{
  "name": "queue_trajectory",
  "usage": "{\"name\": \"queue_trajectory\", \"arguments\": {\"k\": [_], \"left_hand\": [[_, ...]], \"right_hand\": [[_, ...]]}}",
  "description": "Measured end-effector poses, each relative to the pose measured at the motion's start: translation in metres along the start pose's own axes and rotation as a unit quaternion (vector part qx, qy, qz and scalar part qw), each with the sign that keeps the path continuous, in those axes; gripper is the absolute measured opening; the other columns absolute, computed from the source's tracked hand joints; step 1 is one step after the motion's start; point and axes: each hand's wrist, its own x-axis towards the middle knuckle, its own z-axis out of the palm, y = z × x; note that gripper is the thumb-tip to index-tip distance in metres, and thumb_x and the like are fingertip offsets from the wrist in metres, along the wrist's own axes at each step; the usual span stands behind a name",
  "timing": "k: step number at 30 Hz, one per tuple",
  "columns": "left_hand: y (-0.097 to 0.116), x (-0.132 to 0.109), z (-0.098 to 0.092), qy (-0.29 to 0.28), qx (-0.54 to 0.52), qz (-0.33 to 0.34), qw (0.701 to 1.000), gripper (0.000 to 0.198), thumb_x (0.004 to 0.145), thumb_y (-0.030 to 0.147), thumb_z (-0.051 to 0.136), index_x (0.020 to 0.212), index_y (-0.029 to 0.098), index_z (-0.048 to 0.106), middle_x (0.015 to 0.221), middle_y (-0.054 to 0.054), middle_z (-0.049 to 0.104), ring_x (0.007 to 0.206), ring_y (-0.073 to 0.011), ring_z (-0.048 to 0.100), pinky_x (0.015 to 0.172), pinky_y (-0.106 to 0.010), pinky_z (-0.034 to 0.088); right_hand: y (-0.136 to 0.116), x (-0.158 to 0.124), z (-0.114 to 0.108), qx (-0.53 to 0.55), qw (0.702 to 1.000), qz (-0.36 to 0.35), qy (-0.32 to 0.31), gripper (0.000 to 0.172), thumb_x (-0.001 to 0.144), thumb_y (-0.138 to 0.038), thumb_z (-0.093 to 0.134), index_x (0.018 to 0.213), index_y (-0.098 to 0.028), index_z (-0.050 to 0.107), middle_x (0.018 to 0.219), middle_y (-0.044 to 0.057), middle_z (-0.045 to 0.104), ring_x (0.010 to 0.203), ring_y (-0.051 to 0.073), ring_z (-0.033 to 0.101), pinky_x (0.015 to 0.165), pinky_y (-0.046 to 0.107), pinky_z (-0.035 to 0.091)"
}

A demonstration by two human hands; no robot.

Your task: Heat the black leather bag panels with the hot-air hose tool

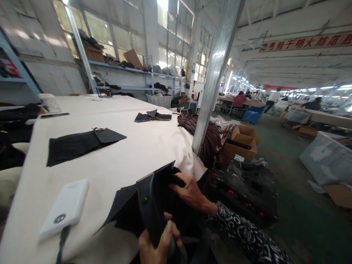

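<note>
Left grip pinching black fabric piece | right grip clasping it | white power bank nearby, metal post behind.

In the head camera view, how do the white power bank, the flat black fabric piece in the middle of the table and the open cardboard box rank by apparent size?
1. Flat black fabric piece, the widest.
2 and 3. Open cardboard box and white power bank look roughly alike; the power bank lies much nearer the camera, so I won't rank them.
</note>
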Motion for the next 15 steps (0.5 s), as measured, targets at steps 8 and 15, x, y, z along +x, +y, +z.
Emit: {"name": "queue_trajectory", "arguments": {"k": [8, 15], "left_hand": [[0.005, -0.023, -0.011, 0.024, -0.005, 0.027, 0.999, 0.049, 0.072, 0.057, 0.065, 0.096, 0.017, 0.049, 0.060, 0.000, 0.056, 0.054, -0.0153, 0.052, 0.054, -0.025, 0.043], [-0.004, -0.041, -0.010, -0.019, -0.013, 0.026, 0.999, 0.048, 0.073, 0.056, 0.063, 0.095, 0.016, 0.049, 0.059, -0.001, 0.056, 0.053, -0.0146, 0.052, 0.053, -0.024, 0.043]], "right_hand": [[0.000, -0.032, -0.022, 0.086, 0.986, 0.118, 0.078, 0.071, 0.068, -0.024, 0.069, 0.132, -0.016, 0.040, 0.091, 0.004, 0.063, 0.073, 0.014, 0.058, 0.061, 0.024, 0.046], [-0.012, -0.041, -0.044, 0.035, 0.996, 0.079, -0.010, 0.024, 0.068, -0.022, 0.067, 0.089, -0.012, 0.061, 0.081, 0.000, 0.059, 0.072, 0.011, 0.053, 0.063, 0.021, 0.042]]}}
